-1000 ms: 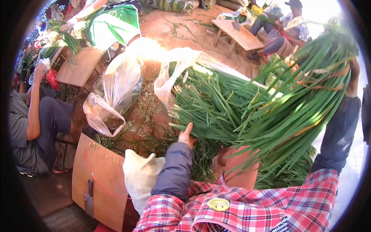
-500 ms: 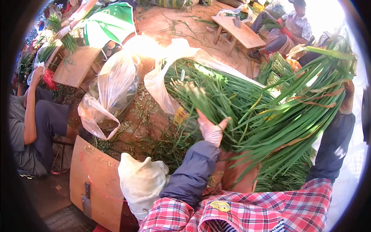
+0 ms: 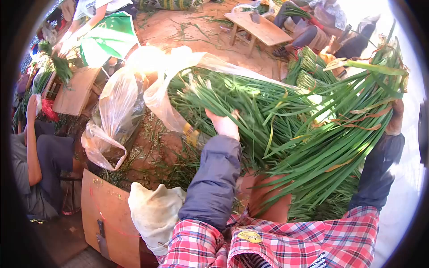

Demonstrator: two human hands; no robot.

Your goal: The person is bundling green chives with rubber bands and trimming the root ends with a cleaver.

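My left hand (image 3: 224, 125), in a dark sleeve, reaches forward and closes on a bunch of garlic chives (image 3: 210, 97), its pale ends pointing away from me. This bunch lies over a heap of chives in a large clear plastic bag (image 3: 156, 91), so where one stops and the other starts is hard to make out. At the right, my right hand (image 3: 396, 117) grips a thick bundle of chives (image 3: 344, 134) by its upper end. Long green leaves, some yellowed or brown, hang from it down and to the left. Its fingers are partly hidden behind the leaves.
A knotted plastic bag (image 3: 117, 116) stands left of the heap. Nearer is a wooden board (image 3: 109, 210) with a knife (image 3: 102, 236), beside a whitish cloth (image 3: 156, 214). People sit at left and far right near low wooden tables (image 3: 258, 29). Tied chive bundles (image 3: 308, 76) lie beyond.
My left hand has moved forward and slightly left over the heap, with the chives in it. My right hand stays raised with its bundle. The whole view has shifted a little.
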